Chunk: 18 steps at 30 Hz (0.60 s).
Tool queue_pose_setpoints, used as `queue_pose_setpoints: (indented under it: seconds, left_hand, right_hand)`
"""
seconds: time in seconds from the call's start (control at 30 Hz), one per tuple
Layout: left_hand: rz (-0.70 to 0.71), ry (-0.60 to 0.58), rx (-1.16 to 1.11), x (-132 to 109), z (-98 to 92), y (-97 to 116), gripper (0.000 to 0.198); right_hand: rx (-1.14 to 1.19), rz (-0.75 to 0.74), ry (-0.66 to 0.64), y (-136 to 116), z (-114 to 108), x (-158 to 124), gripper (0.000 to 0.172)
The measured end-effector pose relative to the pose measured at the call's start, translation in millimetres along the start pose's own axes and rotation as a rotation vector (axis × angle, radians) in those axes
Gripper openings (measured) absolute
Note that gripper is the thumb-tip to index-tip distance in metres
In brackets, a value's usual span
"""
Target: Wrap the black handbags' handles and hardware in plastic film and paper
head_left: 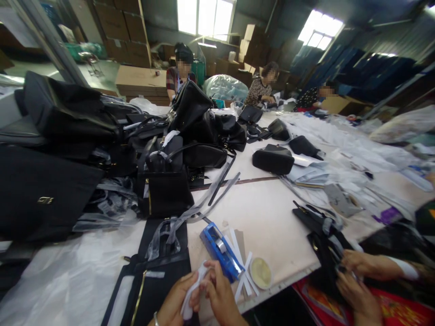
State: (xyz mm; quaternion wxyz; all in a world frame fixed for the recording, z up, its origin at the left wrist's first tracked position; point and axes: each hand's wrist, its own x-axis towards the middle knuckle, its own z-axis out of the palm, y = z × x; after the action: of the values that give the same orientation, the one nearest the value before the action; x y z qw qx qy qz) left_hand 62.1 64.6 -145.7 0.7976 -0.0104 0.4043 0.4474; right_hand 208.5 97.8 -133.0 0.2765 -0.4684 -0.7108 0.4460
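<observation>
My left hand (178, 296) has its fingers closed around a rolled white wrap (193, 292), thin like paper or foam sheet. On the same wrap, my right hand (219, 294) pinches from the other side with bent fingers. A black bag (159, 276) with a gold zipper lies flat under and left of my hands, clear plastic wrapping on its straps. Just beyond my right hand stands a blue tape dispenser (220, 251). White strips (247, 271) are fanned out beside it, next to a round tub (261, 272) of pale yellowish stuff.
Black bags (68, 108) are heaped along the left, and more bags (273, 158) lie farther up the table (261, 213). At right, a co-worker's hands (360, 276) handle a black bag (322, 235). Several people work across the table. White sheets (346, 140) cover its far right.
</observation>
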Motion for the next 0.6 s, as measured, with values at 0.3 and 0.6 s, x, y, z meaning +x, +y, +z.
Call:
queue_pose_setpoints:
  seconds: [0.3,0.6]
  left_hand:
    - [-0.307,-0.204,-0.213,6,-18.8,11,0.026]
    - [-0.242,0.033,0.071,-8,-1.8,18,0.023]
  right_hand:
    - [-0.415,-0.502,-0.007,29,15,10,0.03]
    - [-1.036,-0.911,-0.202,23,-1,32,0.018]
